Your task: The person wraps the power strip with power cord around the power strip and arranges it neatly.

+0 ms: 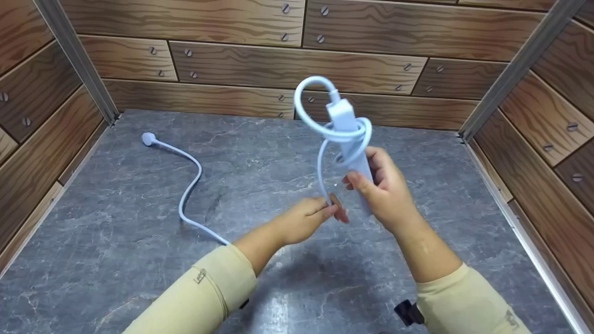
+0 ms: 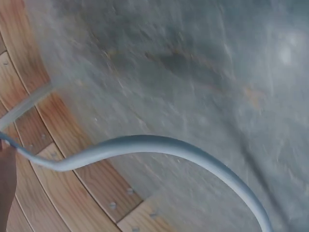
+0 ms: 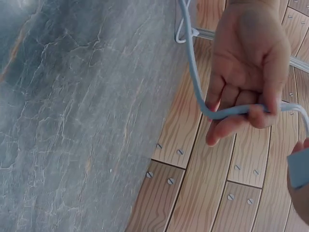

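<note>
Right hand (image 1: 387, 190) grips the lower part of a white power strip (image 1: 362, 168), thumb on one side and fingers curled round the other; strip is held up off the marbled grey tabletop (image 1: 260, 162), tilted with its cord end up and to the left. White cord (image 2: 145, 144) leaves that end in a big arc, loops round the strip's upper half, then drops to the left hand (image 1: 306, 220) — narrow grip there, cord pinched between thumb and fingers (right wrist view shows it running across the fingers). Rest of the cord snakes out past the left sleeve (image 1: 199, 287) to the plug (image 1: 148, 138), well apart from both hands, far left of the tabletop. Wood-plank-patterned walls (image 1: 297, 60) at back and sides, metal corner posts (image 1: 81, 65) between them — black fitting (image 1: 408, 312) beside the right sleeve (image 1: 464, 301).
</note>
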Action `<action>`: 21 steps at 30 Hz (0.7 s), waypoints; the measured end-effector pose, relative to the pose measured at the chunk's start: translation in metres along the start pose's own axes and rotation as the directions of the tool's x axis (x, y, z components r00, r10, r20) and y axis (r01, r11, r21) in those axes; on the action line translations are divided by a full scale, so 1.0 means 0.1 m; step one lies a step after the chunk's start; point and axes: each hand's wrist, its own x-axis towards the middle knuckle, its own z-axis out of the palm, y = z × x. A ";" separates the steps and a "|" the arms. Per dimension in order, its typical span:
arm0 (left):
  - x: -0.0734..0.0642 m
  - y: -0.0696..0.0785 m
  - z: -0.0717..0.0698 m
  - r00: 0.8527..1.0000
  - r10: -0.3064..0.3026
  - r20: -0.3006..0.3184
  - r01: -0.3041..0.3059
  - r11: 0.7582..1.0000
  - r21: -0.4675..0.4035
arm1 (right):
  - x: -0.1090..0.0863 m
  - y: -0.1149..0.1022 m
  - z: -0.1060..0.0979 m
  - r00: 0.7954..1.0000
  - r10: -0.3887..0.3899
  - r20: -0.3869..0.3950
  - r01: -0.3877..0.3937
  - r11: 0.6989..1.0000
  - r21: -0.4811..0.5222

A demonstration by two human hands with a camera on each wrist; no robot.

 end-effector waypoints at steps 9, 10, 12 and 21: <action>-0.07 0.15 0.00 0.988 -0.115 -0.101 0.061 0.902 -0.427 | 0.13 0.04 -0.09 0.968 0.019 -0.252 -0.142 0.865 -0.482; -0.07 0.19 -0.02 0.981 -0.158 -0.111 0.092 0.889 -0.449 | 0.14 0.06 -0.11 0.963 0.001 -0.268 -0.151 0.828 -0.539; -0.08 0.26 -0.04 0.958 -0.257 -0.125 0.165 0.854 -0.493 | 0.15 0.08 -0.13 0.956 -0.026 -0.291 -0.173 0.754 -0.634; -0.12 0.47 -0.18 0.848 -0.519 -0.107 0.388 0.745 -0.543 | 0.16 0.21 -0.20 0.942 -0.183 -0.281 -0.191 0.397 -0.898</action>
